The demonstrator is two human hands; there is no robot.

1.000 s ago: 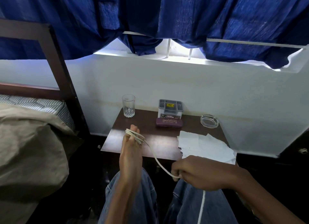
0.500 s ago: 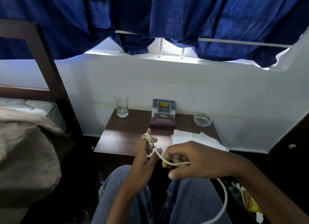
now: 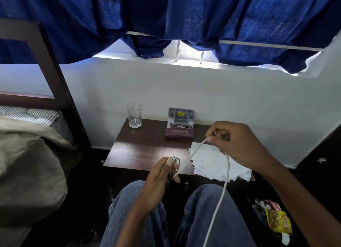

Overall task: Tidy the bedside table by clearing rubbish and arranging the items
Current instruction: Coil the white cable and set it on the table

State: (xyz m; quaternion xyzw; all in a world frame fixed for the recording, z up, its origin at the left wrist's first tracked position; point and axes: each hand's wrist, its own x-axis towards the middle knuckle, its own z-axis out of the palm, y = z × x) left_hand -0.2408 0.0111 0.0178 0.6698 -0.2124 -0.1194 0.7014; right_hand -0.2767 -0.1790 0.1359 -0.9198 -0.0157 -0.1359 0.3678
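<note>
The white cable [image 3: 193, 153] now slants up from the coil on the left hand [image 3: 160, 176] to the right hand [image 3: 236, 141]. Half a second ago that hand was low beside the left, and it has since swung up over the loose paper sheets [image 3: 208, 165]. I'd say another turn is about to go on, with a long tail still hanging past the knees. The coil sits round the left fingers [image 3: 158, 168], held close together just at the front edge of the bedside table [image 3: 144, 147], while the right thumb and forefinger pinch the cable at the top of its arch.
</note>
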